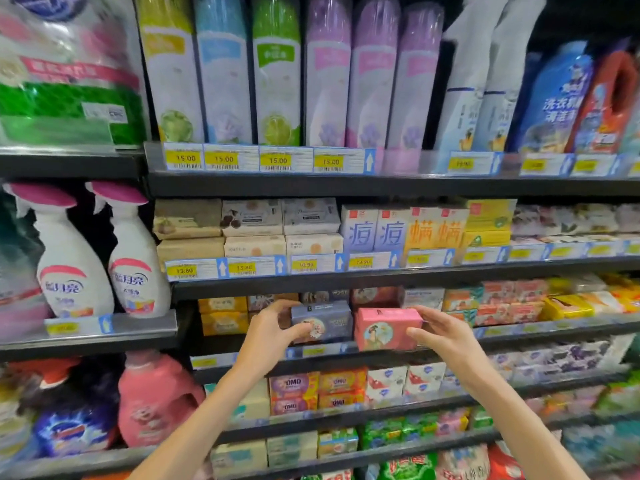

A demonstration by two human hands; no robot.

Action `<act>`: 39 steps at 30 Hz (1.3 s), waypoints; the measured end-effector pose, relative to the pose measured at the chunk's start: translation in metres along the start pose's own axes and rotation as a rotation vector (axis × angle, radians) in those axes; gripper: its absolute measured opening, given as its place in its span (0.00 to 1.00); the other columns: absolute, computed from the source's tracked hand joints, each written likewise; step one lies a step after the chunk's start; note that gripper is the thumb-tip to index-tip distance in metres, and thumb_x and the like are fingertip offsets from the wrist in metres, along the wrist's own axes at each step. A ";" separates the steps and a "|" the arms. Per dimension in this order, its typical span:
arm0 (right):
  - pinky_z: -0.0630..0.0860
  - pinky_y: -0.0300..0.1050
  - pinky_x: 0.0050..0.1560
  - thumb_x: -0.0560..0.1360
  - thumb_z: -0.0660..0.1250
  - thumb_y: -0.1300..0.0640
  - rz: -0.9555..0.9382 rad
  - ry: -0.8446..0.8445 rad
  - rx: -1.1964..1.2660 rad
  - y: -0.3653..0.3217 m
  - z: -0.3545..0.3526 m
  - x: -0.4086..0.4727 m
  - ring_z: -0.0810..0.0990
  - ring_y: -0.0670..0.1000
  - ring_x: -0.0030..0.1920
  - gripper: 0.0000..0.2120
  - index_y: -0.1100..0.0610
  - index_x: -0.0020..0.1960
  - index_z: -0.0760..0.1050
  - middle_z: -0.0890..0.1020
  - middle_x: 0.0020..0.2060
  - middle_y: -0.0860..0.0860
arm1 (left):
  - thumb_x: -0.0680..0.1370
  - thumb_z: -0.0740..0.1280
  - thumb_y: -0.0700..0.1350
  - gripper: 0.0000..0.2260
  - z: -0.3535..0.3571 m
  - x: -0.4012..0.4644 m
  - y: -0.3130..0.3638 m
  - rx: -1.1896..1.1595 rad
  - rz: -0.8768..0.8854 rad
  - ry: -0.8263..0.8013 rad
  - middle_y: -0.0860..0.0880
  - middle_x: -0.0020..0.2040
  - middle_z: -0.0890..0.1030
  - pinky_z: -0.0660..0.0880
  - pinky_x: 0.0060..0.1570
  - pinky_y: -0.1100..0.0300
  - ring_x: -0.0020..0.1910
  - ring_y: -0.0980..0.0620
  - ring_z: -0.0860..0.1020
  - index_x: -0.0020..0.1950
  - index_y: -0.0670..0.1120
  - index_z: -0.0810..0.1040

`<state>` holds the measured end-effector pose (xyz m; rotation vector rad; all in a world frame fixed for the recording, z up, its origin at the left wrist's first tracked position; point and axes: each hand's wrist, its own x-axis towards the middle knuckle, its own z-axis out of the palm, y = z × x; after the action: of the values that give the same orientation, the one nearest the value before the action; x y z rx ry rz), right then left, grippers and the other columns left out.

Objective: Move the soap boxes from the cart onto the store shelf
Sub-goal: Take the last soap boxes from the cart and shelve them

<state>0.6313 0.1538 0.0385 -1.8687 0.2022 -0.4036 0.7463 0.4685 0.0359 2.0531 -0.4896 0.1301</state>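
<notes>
Price tags [183, 158] under the spray cans read 15.00; orange boxes [293, 382] say OMO.

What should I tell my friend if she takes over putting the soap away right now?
Left hand grips the grey-blue soap box; right hand grips the pink soap box.
Both boxes sit side by side at the front edge of the third shelf, apparently not yet let go.
Left to do: push them in, release, fetch more. The cart is out of view, so I cannot tell how many remain.
</notes>
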 end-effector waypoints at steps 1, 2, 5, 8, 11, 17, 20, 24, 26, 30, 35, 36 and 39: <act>0.78 0.29 0.48 0.72 0.76 0.61 -0.006 0.003 -0.003 0.002 -0.001 0.005 0.82 0.37 0.52 0.23 0.57 0.66 0.77 0.84 0.55 0.44 | 0.73 0.77 0.53 0.20 0.003 0.006 -0.002 0.016 -0.010 0.007 0.60 0.56 0.81 0.74 0.55 0.66 0.54 0.64 0.78 0.62 0.52 0.78; 0.77 0.27 0.48 0.71 0.76 0.60 -0.001 0.010 0.001 0.004 -0.002 0.010 0.81 0.34 0.52 0.23 0.57 0.66 0.77 0.83 0.55 0.42 | 0.73 0.77 0.55 0.22 0.007 0.012 -0.004 0.029 -0.016 0.011 0.58 0.57 0.82 0.75 0.57 0.62 0.56 0.60 0.79 0.63 0.50 0.79; 0.75 0.24 0.44 0.72 0.76 0.60 0.004 0.005 0.015 0.008 -0.005 0.021 0.79 0.28 0.48 0.24 0.53 0.66 0.75 0.80 0.54 0.39 | 0.72 0.75 0.59 0.24 0.016 0.023 -0.007 0.017 -0.030 0.005 0.54 0.58 0.84 0.77 0.60 0.53 0.57 0.55 0.80 0.65 0.51 0.79; 0.76 0.26 0.44 0.72 0.76 0.59 0.015 0.000 0.012 0.013 -0.008 0.032 0.81 0.33 0.50 0.25 0.54 0.67 0.75 0.82 0.57 0.44 | 0.73 0.75 0.59 0.21 0.025 0.032 -0.007 -0.002 -0.072 0.024 0.54 0.53 0.85 0.78 0.55 0.53 0.53 0.55 0.82 0.61 0.50 0.81; 0.75 0.29 0.49 0.71 0.76 0.58 0.006 -0.012 0.001 0.017 -0.009 0.040 0.80 0.37 0.55 0.28 0.55 0.69 0.74 0.81 0.60 0.47 | 0.73 0.75 0.59 0.17 0.036 0.037 -0.007 0.006 -0.146 0.094 0.52 0.44 0.85 0.78 0.45 0.56 0.45 0.53 0.83 0.51 0.47 0.82; 0.76 0.42 0.59 0.70 0.77 0.56 0.008 -0.016 0.001 0.023 -0.003 0.051 0.82 0.44 0.57 0.25 0.54 0.66 0.76 0.83 0.57 0.47 | 0.72 0.76 0.58 0.19 0.060 0.027 -0.016 -0.013 -0.201 0.264 0.47 0.38 0.81 0.77 0.40 0.52 0.38 0.49 0.81 0.46 0.46 0.74; 0.76 0.36 0.53 0.71 0.76 0.57 -0.003 0.026 0.009 0.024 0.002 0.055 0.83 0.42 0.53 0.21 0.54 0.63 0.77 0.84 0.53 0.45 | 0.72 0.74 0.59 0.20 0.065 0.023 -0.015 0.010 -0.188 0.318 0.47 0.40 0.81 0.80 0.45 0.48 0.41 0.50 0.81 0.49 0.46 0.73; 0.76 0.41 0.58 0.72 0.76 0.52 -0.042 0.100 -0.030 0.024 0.009 0.062 0.82 0.44 0.55 0.23 0.54 0.65 0.77 0.84 0.55 0.47 | 0.72 0.70 0.64 0.20 0.070 0.019 -0.012 0.021 -0.142 0.361 0.49 0.38 0.80 0.80 0.45 0.48 0.41 0.50 0.80 0.48 0.49 0.72; 0.76 0.39 0.57 0.73 0.75 0.51 -0.088 0.105 -0.076 0.026 0.013 0.064 0.81 0.41 0.54 0.23 0.53 0.66 0.77 0.83 0.56 0.46 | 0.73 0.69 0.65 0.19 0.071 0.020 -0.014 0.030 -0.136 0.372 0.49 0.39 0.79 0.80 0.45 0.47 0.41 0.50 0.80 0.47 0.51 0.71; 0.73 0.42 0.60 0.74 0.73 0.48 -0.127 0.189 -0.162 0.034 0.020 0.064 0.77 0.45 0.58 0.22 0.53 0.66 0.78 0.79 0.61 0.50 | 0.74 0.71 0.62 0.17 0.071 0.020 -0.010 0.050 -0.120 0.392 0.49 0.41 0.80 0.80 0.47 0.50 0.41 0.52 0.80 0.49 0.50 0.73; 0.75 0.47 0.62 0.76 0.72 0.53 -0.166 0.263 -0.188 0.033 0.026 0.064 0.78 0.45 0.57 0.20 0.51 0.66 0.74 0.79 0.59 0.48 | 0.75 0.71 0.60 0.19 0.073 0.021 -0.011 0.014 -0.093 0.399 0.49 0.50 0.82 0.80 0.52 0.52 0.48 0.52 0.81 0.58 0.50 0.74; 0.75 0.46 0.62 0.76 0.72 0.53 -0.181 0.265 -0.204 0.033 0.027 0.063 0.78 0.45 0.57 0.19 0.50 0.66 0.73 0.78 0.59 0.48 | 0.75 0.71 0.61 0.20 0.073 0.022 -0.012 0.009 -0.095 0.399 0.49 0.50 0.83 0.80 0.53 0.52 0.49 0.51 0.82 0.59 0.50 0.74; 0.71 0.43 0.62 0.76 0.72 0.54 -0.240 0.293 -0.309 0.032 0.033 0.060 0.75 0.46 0.57 0.19 0.49 0.65 0.72 0.73 0.59 0.48 | 0.75 0.71 0.61 0.18 0.075 0.024 -0.016 0.020 -0.118 0.393 0.47 0.47 0.84 0.81 0.50 0.50 0.46 0.50 0.83 0.56 0.52 0.71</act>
<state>0.7008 0.1523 0.0095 -2.1394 0.2490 -0.8533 0.7666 0.4046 -0.0082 2.0046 -0.1234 0.4585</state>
